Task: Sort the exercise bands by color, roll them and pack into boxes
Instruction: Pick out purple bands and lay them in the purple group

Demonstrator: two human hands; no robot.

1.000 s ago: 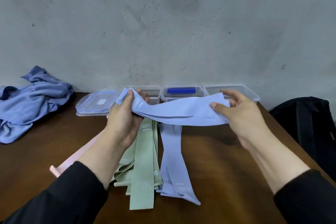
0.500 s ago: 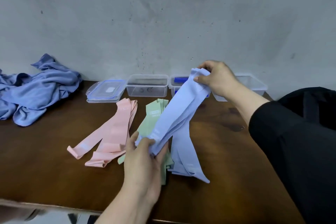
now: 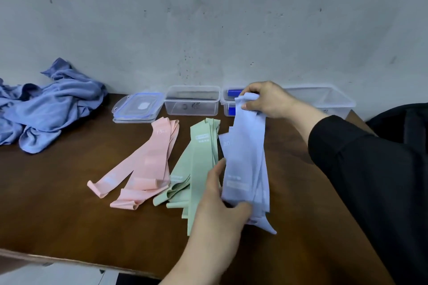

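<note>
Lavender band: held stretched between both hands above the counter. Right hand pinches its far end, fingers curled over the top edge. Left hand grips its near end, thumb across the front, fingers behind and hidden. More lavender layers lie under the held one; their count is not readable, edges overlap. One tail pokes out just below the left grip.

Left of the left grip, touching the lavender pile: green bands, several stacked, number unclear. Further left: pink bands, at least two, ends folded.

Beyond the right grip, along the wall: three clear boxes. First box fully seen. Second box half hidden by the right hand; blue parts show inside. Third box partly behind the right forearm. One lid lies left of the boxes.

Far left: crumpled blue cloth, cut off at frame edge. Far right: a black bag, mostly cut off.
</note>
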